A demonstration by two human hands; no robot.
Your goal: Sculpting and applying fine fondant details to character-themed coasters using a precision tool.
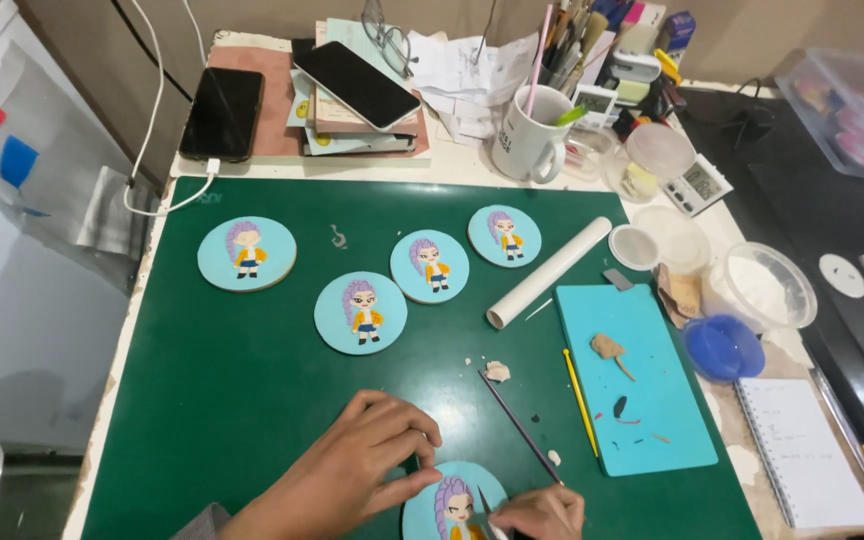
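My left hand (352,470) rests on the green cutting mat (242,390) with its fingertips pressed against the left rim of a round blue disc (430,507) at the bottom edge. The disc carries a small figure with purple hair. My right hand (544,512) pinches a thin pointed tool (486,505) whose tip touches the figure. Four more such blue discs with purple-haired figures (247,254) (360,313) (430,266) (504,236) lie further up the mat.
A thin dark stick (518,425) and a yellow stick (580,402) lie beside a small blue mat (634,375) with clay bits. A white roller (548,272), a blue bowl (723,347), clear tubs (764,286), a notebook (802,450), a mug of tools (530,135) and two phones (222,112) (356,84) surround the mat.
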